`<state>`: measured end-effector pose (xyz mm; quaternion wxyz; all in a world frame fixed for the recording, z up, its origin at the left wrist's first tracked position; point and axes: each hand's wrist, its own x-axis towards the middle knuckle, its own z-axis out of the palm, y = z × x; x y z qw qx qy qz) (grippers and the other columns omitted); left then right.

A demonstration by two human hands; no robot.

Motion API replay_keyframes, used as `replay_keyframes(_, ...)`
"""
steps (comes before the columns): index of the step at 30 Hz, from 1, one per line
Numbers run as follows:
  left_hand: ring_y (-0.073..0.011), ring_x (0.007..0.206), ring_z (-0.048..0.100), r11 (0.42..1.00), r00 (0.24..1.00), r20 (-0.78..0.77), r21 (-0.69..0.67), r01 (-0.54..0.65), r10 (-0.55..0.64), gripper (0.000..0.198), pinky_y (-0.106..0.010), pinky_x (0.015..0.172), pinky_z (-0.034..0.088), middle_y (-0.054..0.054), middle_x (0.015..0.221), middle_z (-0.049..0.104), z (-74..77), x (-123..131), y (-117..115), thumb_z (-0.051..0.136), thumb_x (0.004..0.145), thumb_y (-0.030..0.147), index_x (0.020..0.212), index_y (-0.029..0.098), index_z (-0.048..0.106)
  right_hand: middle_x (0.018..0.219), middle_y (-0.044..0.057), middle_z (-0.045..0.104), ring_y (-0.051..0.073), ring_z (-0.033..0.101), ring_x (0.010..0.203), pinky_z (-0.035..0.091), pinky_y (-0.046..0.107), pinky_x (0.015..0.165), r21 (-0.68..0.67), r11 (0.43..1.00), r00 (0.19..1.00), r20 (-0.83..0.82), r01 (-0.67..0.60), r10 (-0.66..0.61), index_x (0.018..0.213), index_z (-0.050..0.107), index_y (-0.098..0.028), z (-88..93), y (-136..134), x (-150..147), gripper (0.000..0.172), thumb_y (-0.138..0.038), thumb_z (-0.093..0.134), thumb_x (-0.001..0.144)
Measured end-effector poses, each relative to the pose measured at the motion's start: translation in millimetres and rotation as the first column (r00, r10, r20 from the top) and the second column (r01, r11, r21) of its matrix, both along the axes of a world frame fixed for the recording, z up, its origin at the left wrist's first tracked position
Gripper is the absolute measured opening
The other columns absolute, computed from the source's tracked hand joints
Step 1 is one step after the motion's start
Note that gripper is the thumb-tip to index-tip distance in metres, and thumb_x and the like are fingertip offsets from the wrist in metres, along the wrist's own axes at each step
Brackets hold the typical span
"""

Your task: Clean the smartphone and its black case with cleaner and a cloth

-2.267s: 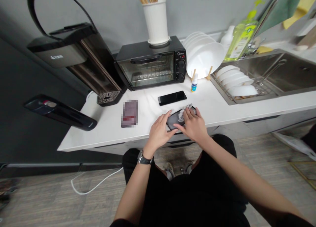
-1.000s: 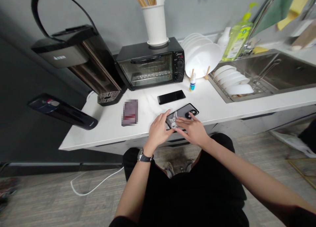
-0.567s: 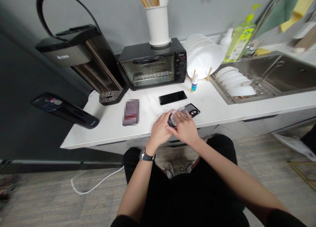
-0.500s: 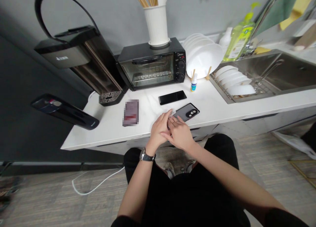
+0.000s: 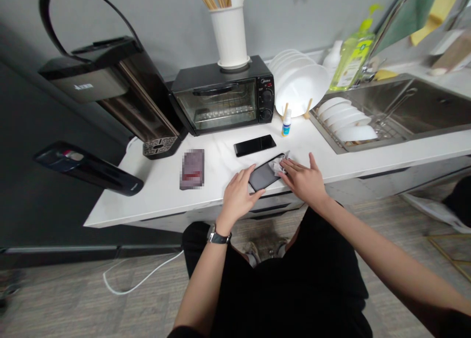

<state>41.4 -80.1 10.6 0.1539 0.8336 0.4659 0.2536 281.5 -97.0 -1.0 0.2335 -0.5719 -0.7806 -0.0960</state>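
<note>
Compared with half a second earlier, the right hand (image 5: 305, 178) has been moved from the near end of the dark phone (image 5: 262, 176) out to its far end, and the crumpled wipe (image 5: 278, 165) has been carried along with it. The camera lenses that were plainly seen then are now covered. The left hand (image 5: 238, 195) has been kept at the near end, where the phone's edges are pinched between thumb and fingers. The phone is laid slantwise on the white counter (image 5: 158, 200), close to its front edge. The right hand's fingers are spread flat, with the fingertips pressed on the wipe. Whether the wipe is also gripped cannot be told. A second phone (image 5: 254, 145) is seen just behind. The item (image 5: 192, 169) to the left is blurred out.
</note>
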Motion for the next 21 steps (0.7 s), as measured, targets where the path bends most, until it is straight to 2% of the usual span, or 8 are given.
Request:
replay_keyframes(2, -0.0295, 0.14, 0.056, 1.0, 1.0, 0.003, -0.011, -0.001, 0.001, 0.079, -0.047, 0.121, 0.044, -0.008, 0.154, 0.056, 0.6, 1.6, 0.5, 0.076, 0.091, 0.037, 0.159, 0.028, 0.036, 0.139, 0.024, 0.069, 0.037, 0.066, 0.13, 0.019, 0.066, 0.127, 0.004, 0.998, 0.998, 0.014, 0.066, -0.066, 0.139, 0.064, -0.004, -1.1, 6.9, -11.9, 0.058, -0.05, 0.043, 0.109)
replay_keyframes(5, -0.0291, 0.139, 0.056, 1.0, 1.0, 0.023, -0.021, -0.001, 0.002, 0.079, -0.047, 0.12, 0.045, -0.009, 0.152, 0.057, -1.0, 2.1, 1.3, 0.074, 0.09, 0.029, 0.159, 0.026, 0.036, 0.139, 0.031, 0.066, 0.042, 0.063, 0.132, 0.028, 0.063, 0.124, -0.008, 0.995, 0.995, -0.005, 0.101, -0.101, 0.135, 0.065, 0.004, -1.5, 10.1, -48.1, 0.071, -0.058, 0.044, 0.107)
replay_keyframes(8, -0.0277, 0.138, 0.057, 1.0, 0.999, 0.046, -0.013, 0.019, -0.019, 0.075, -0.045, 0.118, 0.046, -0.01, 0.149, 0.058, -4.6, -0.7, 2.2, 0.065, 0.09, 0.016, 0.159, 0.025, 0.037, 0.136, 0.029, 0.069, 0.039, 0.064, 0.132, 0.029, 0.06, 0.126, -0.027, 1.0, 0.998, -0.058, 0.003, -0.004, 0.134, 0.067, 0.001, 0.4, 2.1, -86.1, 0.072, -0.061, 0.042, 0.106)
replay_keyframes(11, -0.0264, 0.134, 0.059, 1.0, 0.997, 0.066, 0.001, 0.031, -0.031, 0.071, -0.043, 0.115, 0.049, -0.01, 0.144, 0.061, -8.0, -3.7, 1.8, 0.056, 0.091, 0.012, 0.159, 0.024, 0.038, 0.135, 0.026, 0.071, 0.035, 0.064, 0.133, 0.031, 0.056, 0.126, -0.066, 0.987, 0.979, -0.153, -0.147, 0.136, 0.134, 0.067, -0.001, 3.1, -12.7, -103.9, 0.069, -0.059, 0.042, 0.107)
replay_keyframes(14, -0.0274, 0.132, 0.059, 1.0, 0.999, 0.053, 0.013, 0.007, -0.008, 0.073, -0.043, 0.113, 0.05, -0.01, 0.143, 0.061, -8.9, -3.3, -0.6, 0.06, 0.089, 0.014, 0.158, 0.024, 0.039, 0.136, 0.02, 0.072, 0.031, 0.064, 0.134, 0.028, 0.058, 0.127, -0.102, 0.971, 0.956, -0.222, -0.216, 0.189, 0.133, 0.069, -0.01, 4.4, -24.2, -93.3, 0.058, -0.056, 0.043, 0.108)
replay_keyframes(17, -0.0292, 0.132, 0.059, 0.999, 0.999, 0.018, 0.012, -0.037, 0.036, 0.076, -0.045, 0.113, 0.05, -0.01, 0.145, 0.06, -7.3, 0.1, -3.4, 0.067, 0.086, 0.016, 0.157, 0.026, 0.04, 0.137, 0.011, 0.073, 0.028, 0.065, 0.133, 0.02, 0.06, 0.13, -0.105, 0.962, 0.955, -0.191, -0.251, 0.228, 0.134, 0.069, -0.019, 3.4, -28.0, -64.0, 0.048, -0.052, 0.044, 0.109)
replay_keyframes(21, -0.0305, 0.134, 0.059, 0.997, 0.998, 0.011, 0.028, -0.067, 0.067, 0.075, -0.047, 0.115, 0.048, -0.009, 0.146, 0.061, -5.1, 4.1, -4.3, 0.076, 0.089, 0.033, 0.156, 0.026, 0.041, 0.142, 0.01, 0.07, 0.029, 0.063, 0.136, 0.019, 0.061, 0.13, -0.071, 0.982, 0.983, -0.063, -0.177, 0.172, 0.137, 0.068, -0.02, 2.1, -22.6, -21.6, 0.046, -0.049, 0.045, 0.11)
